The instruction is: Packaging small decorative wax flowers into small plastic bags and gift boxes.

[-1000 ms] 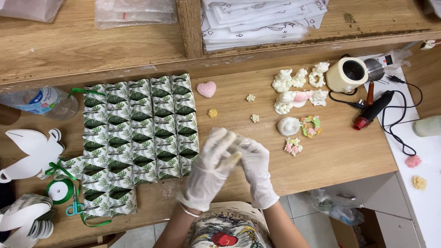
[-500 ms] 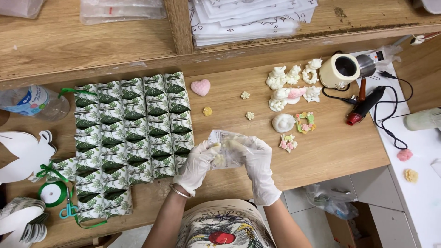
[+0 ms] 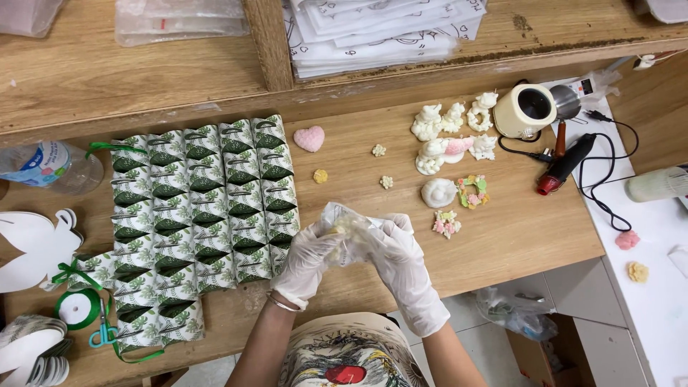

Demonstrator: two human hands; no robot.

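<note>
both gloved hands, left hand (image 3: 307, 261) and right hand (image 3: 401, 259), are pinching a small clear plastic bag (image 3: 346, 228) holding a pale yellow piece between closed fingertips, just beside the green leaf-print paper boxes (image 3: 201, 208).

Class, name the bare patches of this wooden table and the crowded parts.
Bare wood lies between the pink heart-shaped piece and the white moulded figures, and right of the gloved hands. Crowded: the green leaf-print paper boxes.
</note>
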